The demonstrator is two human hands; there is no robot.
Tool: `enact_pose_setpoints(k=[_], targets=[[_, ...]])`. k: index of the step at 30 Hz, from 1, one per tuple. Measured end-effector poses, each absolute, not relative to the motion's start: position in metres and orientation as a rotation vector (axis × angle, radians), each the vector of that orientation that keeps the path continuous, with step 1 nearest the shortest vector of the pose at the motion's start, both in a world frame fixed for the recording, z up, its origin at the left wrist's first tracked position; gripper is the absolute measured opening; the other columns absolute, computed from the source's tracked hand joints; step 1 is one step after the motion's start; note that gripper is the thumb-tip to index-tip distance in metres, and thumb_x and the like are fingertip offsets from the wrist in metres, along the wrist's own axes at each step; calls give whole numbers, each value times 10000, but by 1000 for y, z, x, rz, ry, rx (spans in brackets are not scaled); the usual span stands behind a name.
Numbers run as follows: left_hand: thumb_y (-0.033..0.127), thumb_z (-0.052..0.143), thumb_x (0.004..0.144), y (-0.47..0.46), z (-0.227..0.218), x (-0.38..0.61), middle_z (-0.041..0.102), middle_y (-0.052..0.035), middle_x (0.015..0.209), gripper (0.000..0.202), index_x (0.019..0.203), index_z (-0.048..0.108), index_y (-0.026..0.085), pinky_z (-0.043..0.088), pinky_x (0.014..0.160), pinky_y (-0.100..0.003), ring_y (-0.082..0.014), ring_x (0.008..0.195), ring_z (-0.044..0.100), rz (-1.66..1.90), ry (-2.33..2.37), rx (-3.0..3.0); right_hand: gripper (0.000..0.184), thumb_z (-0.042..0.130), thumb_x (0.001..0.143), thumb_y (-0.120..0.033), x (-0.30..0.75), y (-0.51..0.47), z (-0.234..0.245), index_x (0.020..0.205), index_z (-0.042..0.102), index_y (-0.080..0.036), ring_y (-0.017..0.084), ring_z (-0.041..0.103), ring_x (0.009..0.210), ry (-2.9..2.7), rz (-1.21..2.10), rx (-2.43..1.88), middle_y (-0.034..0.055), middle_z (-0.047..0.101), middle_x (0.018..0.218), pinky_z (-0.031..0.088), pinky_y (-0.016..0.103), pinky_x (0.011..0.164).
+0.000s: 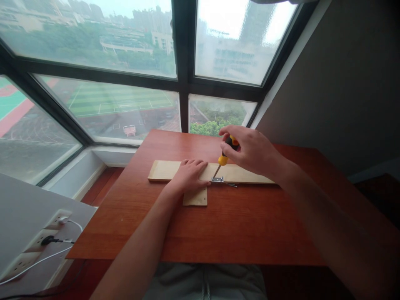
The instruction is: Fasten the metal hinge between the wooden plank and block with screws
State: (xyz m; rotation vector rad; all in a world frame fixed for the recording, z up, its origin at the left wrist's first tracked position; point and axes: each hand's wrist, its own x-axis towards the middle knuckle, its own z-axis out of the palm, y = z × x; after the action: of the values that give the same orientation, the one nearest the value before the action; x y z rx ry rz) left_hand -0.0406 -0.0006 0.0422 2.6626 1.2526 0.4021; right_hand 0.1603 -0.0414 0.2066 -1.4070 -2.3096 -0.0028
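My right hand (246, 146) is closed round the handle of a yellow and black screwdriver (223, 160), which slants down to the left. Its tip meets a small silver metal hinge or bracket (217, 179) at the near edge of a long pale wooden board (165, 169). My left hand (192, 173) lies flat on that board with fingers spread, its thumb close to the metal piece. Partly under my left hand, a smaller wooden piece (196, 198) with small holes sticks out toward me. A few thin screws or nails (231, 185) lie just right of the metal piece.
The boards rest on a reddish-brown wooden table (243, 225). Large windows with dark frames (184, 83) rise behind it, and a grey wall (337, 83) stands at the right. Wall sockets with plugs and cables (43, 241) are at the lower left, beside the table edge.
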Motion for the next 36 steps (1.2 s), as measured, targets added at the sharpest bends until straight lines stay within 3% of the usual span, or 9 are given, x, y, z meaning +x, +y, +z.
enact_pose_setpoints(k=[4, 8, 12, 17, 19, 22, 28, 32, 36], targets=[[595, 641, 786, 2, 44, -41, 587, -98, 1330, 649, 1318, 514, 245, 345, 1026, -448, -308, 1187, 540, 390, 1190, 2687, 361, 512, 838, -173, 164, -39, 208, 1192, 581, -195, 186, 635, 931, -2358, 341, -1174, 67, 681, 1124, 468, 304, 795], [588, 640, 791, 4, 44, -42, 588, -104, 1327, 616, 1288, 541, 237, 379, 1004, -419, -304, 1197, 544, 384, 1169, 2690, 349, 546, 891, -300, 162, -37, 201, 1226, 575, -202, 185, 634, 790, -2301, 120, -1289, 40, 703, 938, 438, 303, 708], [591, 637, 794, 4, 46, -42, 604, -101, 1314, 590, 1261, 557, 240, 390, 1005, -411, -303, 1208, 547, 381, 1158, 2694, 312, 551, 901, -423, 159, -38, 195, 1120, 629, -215, 207, 637, 769, -2250, -88, -1408, 46, 709, 926, 401, 304, 638], [603, 626, 799, 4, 47, -41, 624, -97, 1291, 590, 1255, 558, 235, 400, 994, -417, -300, 1200, 557, 385, 1167, 2705, 373, 550, 838, -195, 163, -44, 201, 1209, 574, -202, 196, 648, 932, -2290, 239, -1237, 66, 686, 1127, 468, 285, 742], [603, 627, 799, 4, 47, -41, 627, -98, 1287, 596, 1260, 555, 233, 401, 995, -418, -301, 1202, 556, 382, 1167, 2710, 433, 547, 841, -175, 166, -46, 202, 1273, 540, -199, 181, 651, 896, -2310, 335, -1224, 55, 697, 1084, 474, 282, 768], [600, 625, 802, 4, 47, -42, 622, -102, 1293, 598, 1265, 553, 230, 400, 999, -418, -304, 1208, 551, 376, 1163, 2717, 427, 573, 882, -273, 167, -47, 202, 1299, 533, -190, 178, 640, 756, -2291, 216, -1334, 36, 705, 911, 464, 294, 711], [607, 615, 807, 6, 47, -42, 623, -99, 1288, 585, 1253, 551, 233, 412, 979, -417, -297, 1180, 565, 360, 1147, 2724, 403, 595, 886, -468, 160, -50, 197, 1184, 588, -197, 208, 620, 678, -2279, -119, -1455, 37, 679, 812, 411, 310, 600], [615, 606, 811, 5, 47, -42, 627, -100, 1287, 579, 1239, 557, 229, 412, 977, -413, -296, 1181, 566, 370, 1151, 2729, 313, 577, 876, -299, 160, -53, 196, 1171, 560, -194, 216, 646, 862, -2266, 86, -1346, 75, 686, 1041, 475, 315, 702], [614, 603, 813, 4, 47, -41, 631, -100, 1280, 586, 1248, 555, 224, 413, 973, -420, -300, 1183, 565, 377, 1161, 2736, 445, 549, 856, -169, 165, -55, 196, 1297, 489, -176, 187, 638, 961, -2285, 324, -1198, 78, 664, 1135, 488, 301, 845]])
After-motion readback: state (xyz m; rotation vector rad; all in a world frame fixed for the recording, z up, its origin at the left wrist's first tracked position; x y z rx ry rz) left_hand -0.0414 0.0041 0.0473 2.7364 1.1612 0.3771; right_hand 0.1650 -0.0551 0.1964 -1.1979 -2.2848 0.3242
